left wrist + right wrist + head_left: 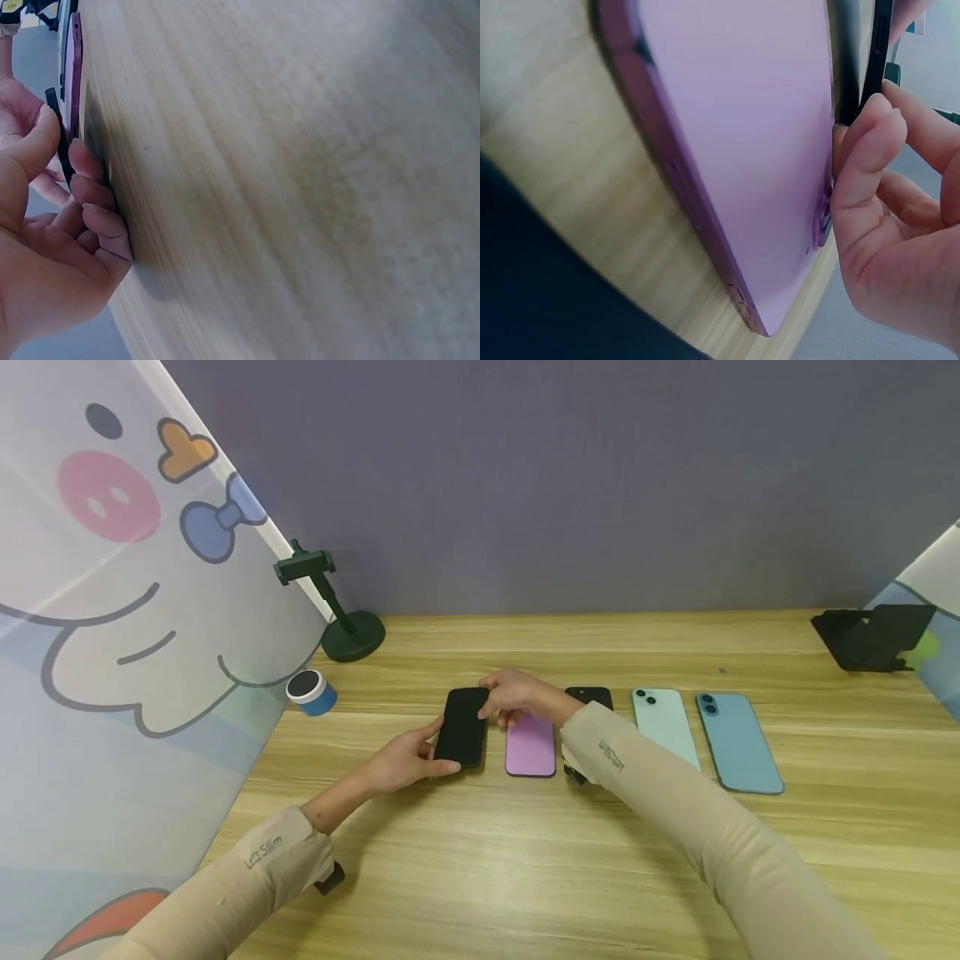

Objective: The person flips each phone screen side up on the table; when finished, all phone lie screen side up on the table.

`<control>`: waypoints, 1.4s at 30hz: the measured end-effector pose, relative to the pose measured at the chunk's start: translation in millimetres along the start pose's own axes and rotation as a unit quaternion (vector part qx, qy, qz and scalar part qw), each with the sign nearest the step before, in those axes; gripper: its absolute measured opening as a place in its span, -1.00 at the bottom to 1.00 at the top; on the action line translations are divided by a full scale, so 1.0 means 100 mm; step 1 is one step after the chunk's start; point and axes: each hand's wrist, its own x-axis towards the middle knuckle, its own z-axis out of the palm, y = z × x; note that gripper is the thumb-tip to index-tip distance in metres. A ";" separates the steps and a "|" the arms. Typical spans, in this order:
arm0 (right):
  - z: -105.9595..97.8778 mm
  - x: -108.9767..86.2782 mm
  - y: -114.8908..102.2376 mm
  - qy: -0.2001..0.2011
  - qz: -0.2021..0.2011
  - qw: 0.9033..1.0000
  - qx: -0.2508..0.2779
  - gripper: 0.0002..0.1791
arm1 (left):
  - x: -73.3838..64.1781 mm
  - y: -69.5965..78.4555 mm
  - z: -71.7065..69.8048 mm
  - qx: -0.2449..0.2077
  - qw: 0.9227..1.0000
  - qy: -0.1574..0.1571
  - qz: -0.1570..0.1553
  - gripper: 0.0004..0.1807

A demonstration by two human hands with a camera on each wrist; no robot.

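The black phone point(461, 727) is at the left end of a row of 5 phones, above the table point(480, 877). The left hand point(407, 762) is clamped on its lower left side, thumb above and fingers beneath. The right hand point(516, 693) pinches its upper right edge. Holding 2 opposite corners probably keeps the phone level and leaves most of its plain dark face exposed.

The pink phone point(530, 753), dark phone point(588, 695), white phone point(663, 722) and blue phone point(741, 743) lie side by side with gaps between them, presumably so that fingers can reach each edge.

View differences:
- Head: shows the full row; the right forearm covers part of the dark phone.
- Left wrist: shows the black phone edge-on, with fingers between it and the table. Whether its far end touches the table cannot be told.
- Right wrist: shows the pink phone's camera bump point(823, 221), hidden by the right hand in the head view, and a side button point(880, 34) on the black phone.
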 end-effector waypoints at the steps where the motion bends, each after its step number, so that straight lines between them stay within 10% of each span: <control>1: 0.00 0.00 0.00 0.001 -0.001 1.000 -0.006 -0.11 | 0.00 0.00 0.00 0.000 1.000 0.000 -0.001 0.08; 27: 0.00 -0.01 -0.03 0.044 -0.026 0.988 -0.144 -0.23 | 0.05 0.04 -0.02 0.106 0.994 0.008 -0.010 0.10; 42: 0.04 0.01 -0.03 0.063 -0.045 0.966 -0.246 -0.22 | 0.04 0.08 0.01 0.164 0.986 0.027 -0.019 0.07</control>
